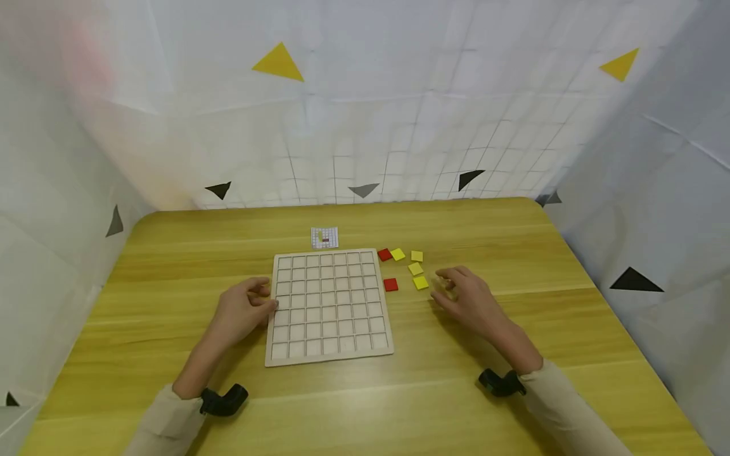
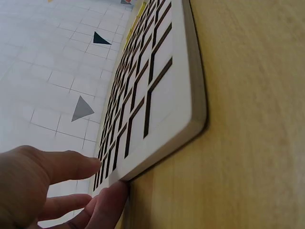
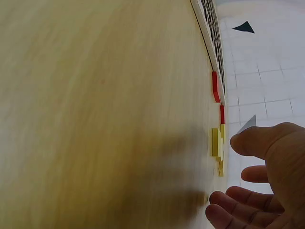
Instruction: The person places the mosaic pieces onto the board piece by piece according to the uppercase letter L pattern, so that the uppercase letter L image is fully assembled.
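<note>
Beige sleeves [image 1: 160,425] | pale wooden board [image 1: 329,308], square-gridded | hands [image 1: 241,310] [image 1: 472,303] relaxed: left touching board's edge, right empty

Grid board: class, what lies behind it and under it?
Behind the grid board, past its far edge, a small printed card lies on the table. What is under the board cannot be seen, because the board covers it.

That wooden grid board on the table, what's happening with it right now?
A person's left hand holds the grid board at its left edge. The right hand hovers, thumb and fingers apart, near two red tiles and four yellow tiles, which lie loose to the board's right; none sit on the board. A small printed card lies past its far edge.
</note>
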Available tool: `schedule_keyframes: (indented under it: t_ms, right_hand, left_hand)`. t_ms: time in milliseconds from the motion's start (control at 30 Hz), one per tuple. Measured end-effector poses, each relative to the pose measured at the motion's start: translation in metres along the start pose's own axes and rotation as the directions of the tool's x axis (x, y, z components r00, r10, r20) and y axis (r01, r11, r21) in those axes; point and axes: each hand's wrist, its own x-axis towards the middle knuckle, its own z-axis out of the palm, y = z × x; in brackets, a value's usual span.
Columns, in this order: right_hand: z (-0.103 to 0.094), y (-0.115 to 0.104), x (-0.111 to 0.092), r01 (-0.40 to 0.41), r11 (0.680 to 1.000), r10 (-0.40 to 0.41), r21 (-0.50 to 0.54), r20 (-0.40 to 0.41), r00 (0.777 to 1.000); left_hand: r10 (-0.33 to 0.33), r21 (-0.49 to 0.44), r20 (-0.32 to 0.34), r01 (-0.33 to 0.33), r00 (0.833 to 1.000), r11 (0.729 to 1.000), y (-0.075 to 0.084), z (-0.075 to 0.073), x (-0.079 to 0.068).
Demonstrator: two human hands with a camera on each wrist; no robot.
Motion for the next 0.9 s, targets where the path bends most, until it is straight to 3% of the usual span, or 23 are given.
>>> schedule_keyframes:
  t_ms: [467, 900]
  right_hand:
    - [0.015, -0.008, 0.020, -0.031, 0.999, 0.031, 0.014, 0.027, 0.999]
    - [0.025, -0.019, 0.030, -0.167, 0.986, 0.168, -0.014, 0.021, 0.986]
  left_hand:
    - [0.002, 0.033, -0.025, -0.001, 1.000, 0.999, 0.000, 0.008, 0.003]
    - [0.034, 0.060, -0.045, -0.031, 0.998, 0.998, -0.001, 0.011, 0.005]
